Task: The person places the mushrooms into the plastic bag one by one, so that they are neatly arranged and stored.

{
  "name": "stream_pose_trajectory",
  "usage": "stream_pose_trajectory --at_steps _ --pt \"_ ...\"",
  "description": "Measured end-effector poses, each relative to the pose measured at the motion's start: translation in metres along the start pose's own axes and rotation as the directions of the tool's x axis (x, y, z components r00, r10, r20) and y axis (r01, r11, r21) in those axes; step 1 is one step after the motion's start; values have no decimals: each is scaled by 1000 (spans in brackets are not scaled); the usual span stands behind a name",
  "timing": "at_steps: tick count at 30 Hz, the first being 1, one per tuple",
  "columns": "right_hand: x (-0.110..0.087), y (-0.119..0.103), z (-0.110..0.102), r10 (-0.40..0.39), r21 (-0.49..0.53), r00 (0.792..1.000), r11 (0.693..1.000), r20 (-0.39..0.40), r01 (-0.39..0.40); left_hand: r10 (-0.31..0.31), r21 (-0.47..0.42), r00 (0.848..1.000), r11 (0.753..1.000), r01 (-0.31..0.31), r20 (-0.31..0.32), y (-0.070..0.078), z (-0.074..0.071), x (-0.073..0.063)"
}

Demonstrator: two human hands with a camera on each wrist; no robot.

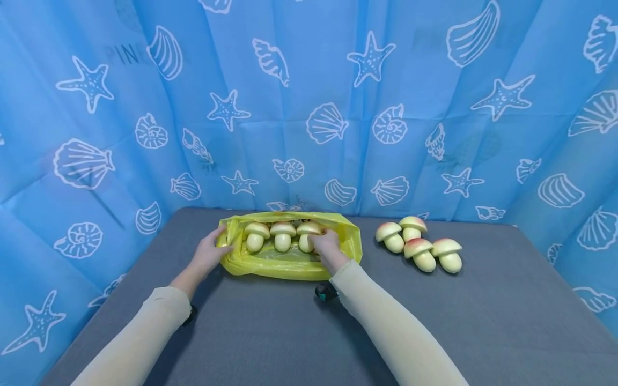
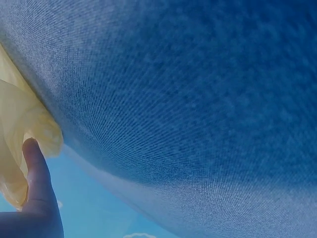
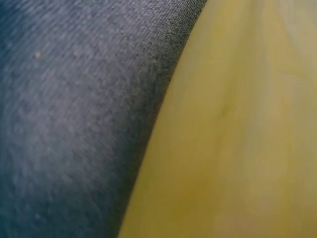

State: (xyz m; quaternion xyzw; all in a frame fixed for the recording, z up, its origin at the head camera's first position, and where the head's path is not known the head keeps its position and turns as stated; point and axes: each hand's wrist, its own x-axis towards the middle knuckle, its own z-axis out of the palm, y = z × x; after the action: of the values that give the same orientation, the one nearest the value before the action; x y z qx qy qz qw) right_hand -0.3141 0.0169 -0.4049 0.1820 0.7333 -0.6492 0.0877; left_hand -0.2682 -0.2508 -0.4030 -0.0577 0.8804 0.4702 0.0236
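A yellow plastic bag lies on its side on the table, its mouth spread wide. Inside it, a row of mushrooms with cream stems and pink-tinged caps shows: a left one, a middle one and a right one. My left hand holds the bag's left rim; in the left wrist view a straight finger lies against the yellow plastic. My right hand reaches into the bag and grips the right mushroom by its side, its fingertips partly hidden. Only the bag's outer wall fills the right wrist view.
Several more mushrooms lie in a cluster on the grey table, right of the bag. A blue curtain with white shells and starfish hangs behind the table and along its sides. A small black device sits under the right wrist.
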Motion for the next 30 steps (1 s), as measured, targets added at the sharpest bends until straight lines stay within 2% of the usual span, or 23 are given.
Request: stream_pose_trajectory --at_steps 11,17,25,30 --pt "-14 -11 -16 -11 -28 998 1000 59 13 -15 3 1000 1000 15 1 0 0 1" --pt "-16 -11 -27 -21 4 997 1000 69 21 -10 5 1000 1000 10 -4 -2 0 1" --pt "-27 -18 -46 -25 47 991 999 132 19 -16 4 1000 1000 16 -3 -3 0 0" --pt "-31 -19 -58 -49 51 991 998 126 43 -21 0 1000 1000 21 -4 -1 1 1"
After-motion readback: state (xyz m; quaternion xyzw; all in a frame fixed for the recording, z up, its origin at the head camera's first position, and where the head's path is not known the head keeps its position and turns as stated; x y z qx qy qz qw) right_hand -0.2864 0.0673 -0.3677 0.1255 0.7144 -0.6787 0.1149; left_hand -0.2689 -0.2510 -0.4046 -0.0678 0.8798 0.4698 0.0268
